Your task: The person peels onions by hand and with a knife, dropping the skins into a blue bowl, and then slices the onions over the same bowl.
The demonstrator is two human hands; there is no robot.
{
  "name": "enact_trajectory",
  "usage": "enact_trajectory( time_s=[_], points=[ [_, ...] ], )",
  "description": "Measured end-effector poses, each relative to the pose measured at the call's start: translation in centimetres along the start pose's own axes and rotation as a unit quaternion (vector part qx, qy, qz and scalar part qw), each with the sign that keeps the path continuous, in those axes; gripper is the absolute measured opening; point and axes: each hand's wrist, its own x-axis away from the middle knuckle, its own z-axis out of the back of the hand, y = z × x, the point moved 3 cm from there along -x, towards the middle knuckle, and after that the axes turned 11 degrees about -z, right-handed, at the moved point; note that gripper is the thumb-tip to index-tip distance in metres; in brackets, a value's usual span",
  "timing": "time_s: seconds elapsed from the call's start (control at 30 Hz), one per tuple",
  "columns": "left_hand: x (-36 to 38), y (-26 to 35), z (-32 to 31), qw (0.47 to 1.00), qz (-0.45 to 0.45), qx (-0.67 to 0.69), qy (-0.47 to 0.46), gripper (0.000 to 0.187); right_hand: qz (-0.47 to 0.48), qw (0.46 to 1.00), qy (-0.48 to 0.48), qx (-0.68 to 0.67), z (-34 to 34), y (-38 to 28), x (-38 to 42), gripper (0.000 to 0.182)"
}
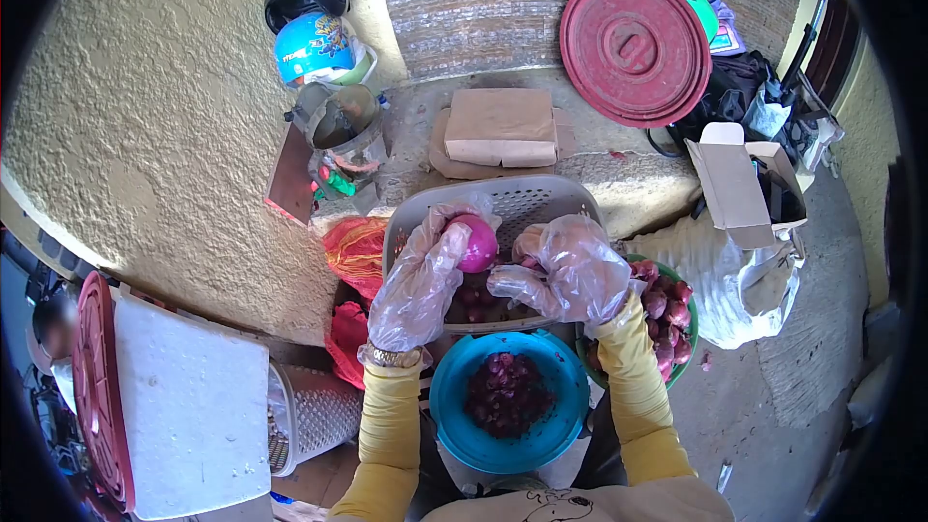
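My left hand (421, 275), in a clear plastic glove, is closed around a smooth, bright purple-pink onion (477, 244) above the grey perforated basket (556, 193). Beside it, my right hand (580, 271) is also gloved, its fingers curled in front of the onion without visibly touching it. A small reddish bit shows at those fingers, but I cannot make out what they hold. More onions (474, 298) lie in shadow inside the basket. Below my hands, a blue basin (447, 382) contains dark purple pieces (509, 394). Unpeeled red onions (667, 314) fill a green basin by my right forearm.
Red mesh sacks (355, 256) lie left of the basket. A cardboard box (503, 126) sits on the ledge behind it. Further left stand a white foam box (193, 406) and a light plastic basket (319, 411). A white sack (720, 275) and an opened carton (739, 184) are at the right.
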Motion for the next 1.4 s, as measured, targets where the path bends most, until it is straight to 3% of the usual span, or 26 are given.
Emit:
enact_trajectory(
  time_s=[0.1,0.3,0.37,0.43,0.5,0.53,0.63,0.7,0.73,0.8,0.93,1.0,1.2,1.33,1.37,1.4],
  points=[
    [0.2,0.1,0.0,0.998,0.013,0.019,0.053,0.044,0.024,0.999,-0.001,0.024,0.5,0.3,0.0,0.048],
    [0.0,-1.2,0.8,0.994,0.030,0.087,0.065,0.043,0.007,0.999,0.024,0.037,0.0,0.8,0.1,0.042],
    [-0.3,-1.2,0.7,0.994,0.020,0.091,0.060,0.043,-0.102,0.989,-0.014,-0.108,-0.3,0.9,-0.3,0.038],
    [-0.7,-1.9,0.4,0.994,0.010,0.094,0.056,0.044,-0.155,0.976,-0.003,-0.155,-1.3,0.9,0.0,0.038],
    [-1.6,-3.1,-0.3,0.986,-0.155,-0.020,0.064,0.046,-0.207,0.957,0.009,-0.202,-2.0,1.0,0.2,0.037],
    [-1.7,-3.3,-0.5,0.986,-0.155,-0.020,0.064,0.046,-0.244,0.948,0.000,-0.204,-2.3,1.1,0.3,0.039],
    [-1.7,-2.9,-1.2,0.990,-0.123,0.048,0.059,0.053,-0.274,0.931,0.015,-0.240,-4.0,2.6,0.9,0.039],
    [-1.2,-1.8,-1.9,0.943,-0.021,0.323,0.080,0.052,-0.267,0.923,0.039,-0.275,-4.0,3.0,1.0,0.039],
    [-1.2,-1.9,-1.8,0.943,-0.021,0.323,0.080,0.052,-0.308,0.897,0.024,-0.316,-3.5,2.8,0.8,0.038],
    [-1.1,-1.9,-1.4,0.989,-0.071,0.127,0.029,0.046,-0.358,0.856,0.010,-0.374,-2.9,2.8,0.7,0.036],
    [-1.0,-2.2,-1.2,0.986,-0.127,0.097,0.046,0.040,-0.350,0.843,0.030,-0.407,-2.9,3.6,0.9,0.035],
    [-1.1,-2.7,-0.7,0.985,-0.149,0.059,0.057,0.041,-0.302,0.880,0.006,-0.366,-2.9,3.9,0.9,0.028],
    [-1.1,-3.4,-0.7,0.976,-0.145,0.089,0.133,0.037,-0.272,0.913,0.053,-0.300,-2.5,2.4,0.8,0.034],
    [-1.0,-5.2,0.3,0.975,-0.141,0.073,0.154,0.035,-0.305,0.900,0.035,-0.310,-2.6,2.3,0.9,0.035],
    [-1.1,-6.9,1.7,0.949,-0.229,-0.138,0.164,0.034,-0.298,0.910,0.037,-0.287,-2.6,2.3,0.9,0.035],
    [-1.3,-6.3,1.6,0.873,-0.305,-0.343,0.165,0.032,-0.290,0.919,0.039,-0.264,-2.6,2.2,0.9,0.036]
  ],
)
